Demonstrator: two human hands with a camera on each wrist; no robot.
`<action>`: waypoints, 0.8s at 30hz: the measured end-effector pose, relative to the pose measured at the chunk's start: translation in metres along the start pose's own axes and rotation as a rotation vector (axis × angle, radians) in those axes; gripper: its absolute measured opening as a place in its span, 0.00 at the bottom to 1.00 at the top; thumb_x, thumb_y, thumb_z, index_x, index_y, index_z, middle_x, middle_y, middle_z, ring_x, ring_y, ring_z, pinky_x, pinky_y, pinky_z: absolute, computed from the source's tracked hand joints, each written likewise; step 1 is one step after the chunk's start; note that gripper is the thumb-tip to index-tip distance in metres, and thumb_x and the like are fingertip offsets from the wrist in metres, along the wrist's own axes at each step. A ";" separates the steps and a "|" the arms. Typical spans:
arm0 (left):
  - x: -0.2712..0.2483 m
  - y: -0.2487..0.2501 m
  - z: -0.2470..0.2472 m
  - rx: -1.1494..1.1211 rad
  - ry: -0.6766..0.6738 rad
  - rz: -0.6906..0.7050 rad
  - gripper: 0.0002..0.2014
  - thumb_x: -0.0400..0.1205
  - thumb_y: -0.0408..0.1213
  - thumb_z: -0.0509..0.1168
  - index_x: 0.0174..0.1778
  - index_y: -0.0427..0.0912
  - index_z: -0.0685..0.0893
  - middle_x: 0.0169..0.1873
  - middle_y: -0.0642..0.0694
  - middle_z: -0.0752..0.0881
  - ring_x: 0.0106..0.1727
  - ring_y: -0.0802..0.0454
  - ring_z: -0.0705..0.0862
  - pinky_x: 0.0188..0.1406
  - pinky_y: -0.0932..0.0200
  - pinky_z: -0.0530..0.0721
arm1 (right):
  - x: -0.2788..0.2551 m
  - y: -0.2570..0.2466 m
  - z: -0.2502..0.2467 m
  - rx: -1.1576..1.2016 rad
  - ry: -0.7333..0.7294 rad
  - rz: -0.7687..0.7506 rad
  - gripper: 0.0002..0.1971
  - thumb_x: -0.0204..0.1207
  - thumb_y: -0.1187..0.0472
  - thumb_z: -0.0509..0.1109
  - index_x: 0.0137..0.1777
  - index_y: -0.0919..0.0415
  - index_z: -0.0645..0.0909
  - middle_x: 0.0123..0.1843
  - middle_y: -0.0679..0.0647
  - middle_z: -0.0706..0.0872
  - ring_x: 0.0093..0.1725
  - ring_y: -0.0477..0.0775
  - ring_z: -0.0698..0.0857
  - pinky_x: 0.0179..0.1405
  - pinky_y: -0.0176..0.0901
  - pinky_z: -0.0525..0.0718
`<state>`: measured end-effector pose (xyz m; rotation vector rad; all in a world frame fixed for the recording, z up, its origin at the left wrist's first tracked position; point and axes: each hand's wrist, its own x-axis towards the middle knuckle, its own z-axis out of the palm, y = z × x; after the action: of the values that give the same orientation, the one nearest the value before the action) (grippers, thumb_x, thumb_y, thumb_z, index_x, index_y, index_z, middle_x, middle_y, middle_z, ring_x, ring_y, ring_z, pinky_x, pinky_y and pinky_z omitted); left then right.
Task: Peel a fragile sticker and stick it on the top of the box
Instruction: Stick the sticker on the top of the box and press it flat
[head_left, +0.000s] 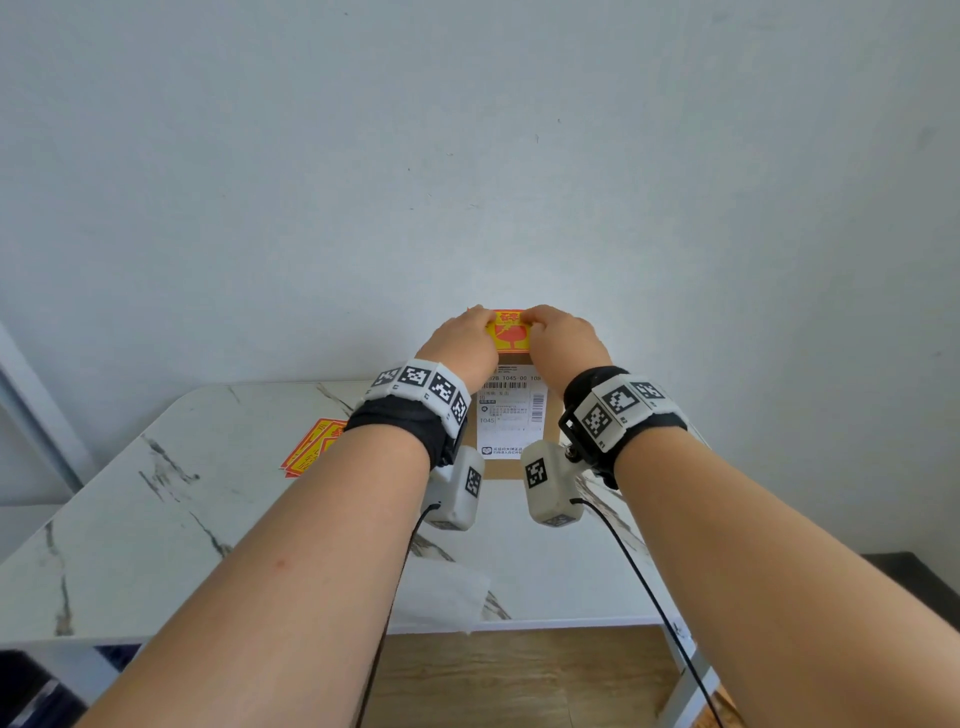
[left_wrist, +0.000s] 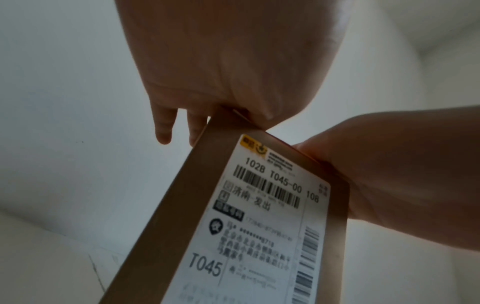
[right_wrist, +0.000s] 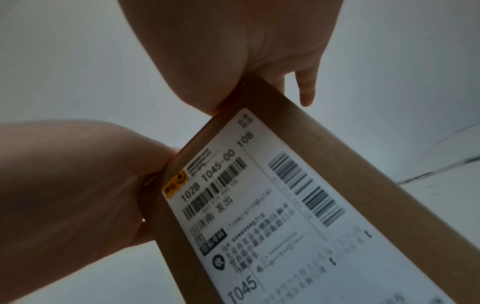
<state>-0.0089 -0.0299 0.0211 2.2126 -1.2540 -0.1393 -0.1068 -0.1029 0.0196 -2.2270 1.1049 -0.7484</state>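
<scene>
Head view: both hands sit on top of the tall brown cardboard box (head_left: 551, 415) standing on the white marble-patterned table (head_left: 156, 519). The left hand (head_left: 460, 340) and right hand (head_left: 561, 340) press down on the yellow-and-red fragile sticker (head_left: 509, 332) lying on the box's top face. A stack of spare red-and-yellow stickers (head_left: 311, 447) lies to the left. Left wrist view: straight fingers (left_wrist: 163, 127) hang over the box's far edge, above the white shipping label (left_wrist: 259, 226). Right wrist view: fingers (right_wrist: 306, 88) likewise extended, gripping nothing.
</scene>
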 end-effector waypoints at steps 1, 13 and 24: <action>0.000 0.001 0.000 -0.008 0.015 0.005 0.22 0.86 0.32 0.47 0.77 0.43 0.71 0.70 0.41 0.79 0.66 0.42 0.80 0.58 0.54 0.76 | 0.001 0.001 0.001 -0.022 0.011 -0.009 0.22 0.81 0.61 0.50 0.66 0.48 0.81 0.57 0.59 0.84 0.58 0.61 0.83 0.62 0.56 0.82; 0.000 -0.005 0.005 -0.031 0.056 0.054 0.19 0.86 0.37 0.46 0.70 0.43 0.73 0.69 0.43 0.79 0.59 0.43 0.82 0.57 0.49 0.82 | 0.008 0.002 0.003 -0.207 -0.040 -0.121 0.26 0.81 0.66 0.50 0.76 0.50 0.72 0.73 0.53 0.79 0.77 0.57 0.69 0.79 0.57 0.63; 0.001 -0.005 0.005 -0.027 0.001 0.080 0.24 0.88 0.37 0.44 0.80 0.45 0.67 0.80 0.49 0.67 0.75 0.48 0.74 0.71 0.56 0.72 | 0.006 0.014 0.014 -0.169 0.079 -0.078 0.22 0.84 0.60 0.47 0.73 0.51 0.75 0.72 0.48 0.80 0.71 0.57 0.76 0.76 0.63 0.67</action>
<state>-0.0060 -0.0310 0.0147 2.1358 -1.3301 -0.1226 -0.1020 -0.1124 0.0016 -2.4130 1.1627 -0.8082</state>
